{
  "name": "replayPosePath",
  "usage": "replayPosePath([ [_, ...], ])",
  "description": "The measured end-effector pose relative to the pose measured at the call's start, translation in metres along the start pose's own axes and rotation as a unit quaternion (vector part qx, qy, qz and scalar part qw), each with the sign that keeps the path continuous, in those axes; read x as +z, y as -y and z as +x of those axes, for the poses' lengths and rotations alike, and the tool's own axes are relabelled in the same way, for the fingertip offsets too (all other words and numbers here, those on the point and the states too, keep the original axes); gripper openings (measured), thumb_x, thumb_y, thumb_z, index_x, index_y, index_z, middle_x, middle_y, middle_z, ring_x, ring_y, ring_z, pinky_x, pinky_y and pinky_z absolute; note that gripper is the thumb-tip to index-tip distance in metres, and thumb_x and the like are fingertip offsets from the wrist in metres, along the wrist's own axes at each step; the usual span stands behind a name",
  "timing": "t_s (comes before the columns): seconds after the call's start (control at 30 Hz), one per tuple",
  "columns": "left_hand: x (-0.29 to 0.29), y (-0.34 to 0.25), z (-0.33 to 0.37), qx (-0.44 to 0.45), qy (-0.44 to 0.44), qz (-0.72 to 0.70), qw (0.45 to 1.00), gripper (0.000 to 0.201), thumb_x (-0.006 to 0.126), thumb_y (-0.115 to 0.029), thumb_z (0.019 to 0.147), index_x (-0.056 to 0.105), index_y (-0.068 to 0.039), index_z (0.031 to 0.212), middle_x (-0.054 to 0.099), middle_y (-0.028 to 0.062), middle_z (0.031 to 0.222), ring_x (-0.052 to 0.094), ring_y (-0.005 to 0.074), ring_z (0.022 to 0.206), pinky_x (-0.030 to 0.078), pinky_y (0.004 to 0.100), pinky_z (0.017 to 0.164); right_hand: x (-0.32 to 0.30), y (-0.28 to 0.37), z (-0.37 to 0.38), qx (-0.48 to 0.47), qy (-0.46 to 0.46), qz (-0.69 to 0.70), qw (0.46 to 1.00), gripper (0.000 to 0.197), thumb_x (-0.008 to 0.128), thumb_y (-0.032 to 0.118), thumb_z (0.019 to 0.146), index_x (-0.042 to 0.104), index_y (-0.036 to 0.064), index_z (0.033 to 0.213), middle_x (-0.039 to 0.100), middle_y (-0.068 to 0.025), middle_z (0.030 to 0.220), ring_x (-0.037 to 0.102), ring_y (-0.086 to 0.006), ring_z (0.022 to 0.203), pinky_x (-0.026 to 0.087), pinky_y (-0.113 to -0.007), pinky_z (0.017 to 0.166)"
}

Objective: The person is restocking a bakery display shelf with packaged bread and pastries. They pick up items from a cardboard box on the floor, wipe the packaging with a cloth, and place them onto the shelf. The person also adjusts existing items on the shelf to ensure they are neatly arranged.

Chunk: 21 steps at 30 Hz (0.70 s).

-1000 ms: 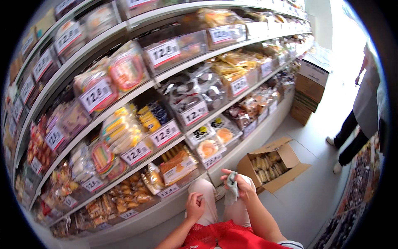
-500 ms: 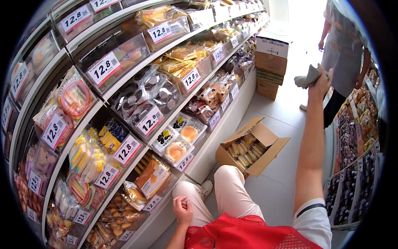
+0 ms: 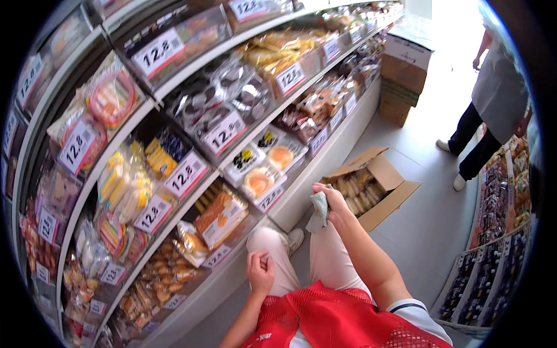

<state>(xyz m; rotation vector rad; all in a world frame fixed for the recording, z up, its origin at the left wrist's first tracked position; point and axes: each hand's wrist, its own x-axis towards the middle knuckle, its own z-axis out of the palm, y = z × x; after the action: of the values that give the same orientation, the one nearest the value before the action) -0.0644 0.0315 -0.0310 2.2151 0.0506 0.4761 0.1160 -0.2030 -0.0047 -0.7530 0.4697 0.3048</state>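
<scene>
My right hand (image 3: 335, 201) is closed round a small grey-green cloth (image 3: 319, 212), which hangs below the fingers over my right knee. The open cardboard box (image 3: 394, 200) on the floor lies just beyond that hand, and packaged snacks (image 3: 358, 190) fill it. My left hand (image 3: 260, 271) rests by my left thigh, its fingers curled in and nothing seen in them. Nearest to it on the left is the low shelf, with bagged pastries (image 3: 168, 264) and a packet of baked goods (image 3: 223, 220).
Tiered shelves (image 3: 278, 224) of packaged breads and cakes with price cards run along my left. Stacked cartons (image 3: 406, 64) stand at the far end. A person in a grey apron (image 3: 499, 93) stands at the far right, beside another stocked rack (image 3: 481, 272).
My right hand has swung the cloth down and left, from near the standing person to above my knee. My left hand stays by my thigh. The view has shifted slightly.
</scene>
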Motion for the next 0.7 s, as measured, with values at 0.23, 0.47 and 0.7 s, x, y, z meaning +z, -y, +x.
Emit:
replayPosePath([
  [0.23, -0.010, -0.008, 0.001, -0.026, -0.017, -0.074, 0.997, 0.023, 0.063, -0.001, 0.081, 0.058, -0.003, 0.103, 0.057, 0.0094, 0.100, 0.060, 0.0156, 0.069, 0.049, 0.0262, 0.061, -0.003, -0.023, -0.011, 0.038, 0.192, -0.014, 0.981, 0.046, 0.071, 0.014, 0.081, 0.055, 0.0015, 0.122, 0.057, -0.0034, 0.077, 0.053, -0.0113, 0.066, 0.043, -0.025, 0.056],
  [0.47, -0.057, -0.036, 0.042, 0.109, -0.075, 0.013, 0.991, 0.024, 0.063, -0.001, 0.084, 0.056, 0.000, 0.106, 0.058, 0.0144, 0.113, 0.062, 0.0247, 0.091, 0.049, 0.0328, 0.083, -0.013, -0.034, -0.030, 0.032, 0.214, -0.001, 0.976, 0.050, 0.070, 0.013, 0.081, 0.051, 0.0001, 0.125, 0.054, -0.0033, 0.075, 0.046, -0.0098, 0.062, 0.036, -0.024, 0.052],
  [0.7, -0.092, -0.045, 0.122, 0.098, 0.022, 0.226, 0.969, 0.072, 0.072, -0.020, 0.079, 0.035, 0.000, 0.137, 0.041, 0.0232, 0.137, 0.039, 0.0386, 0.128, 0.031, 0.0443, 0.109, -0.013, -0.034, -0.035, 0.031, 0.236, -0.017, 0.971, 0.052, 0.068, 0.012, 0.082, 0.048, -0.0017, 0.127, 0.054, -0.0039, 0.075, 0.046, -0.0108, 0.058, 0.036, -0.025, 0.050],
])
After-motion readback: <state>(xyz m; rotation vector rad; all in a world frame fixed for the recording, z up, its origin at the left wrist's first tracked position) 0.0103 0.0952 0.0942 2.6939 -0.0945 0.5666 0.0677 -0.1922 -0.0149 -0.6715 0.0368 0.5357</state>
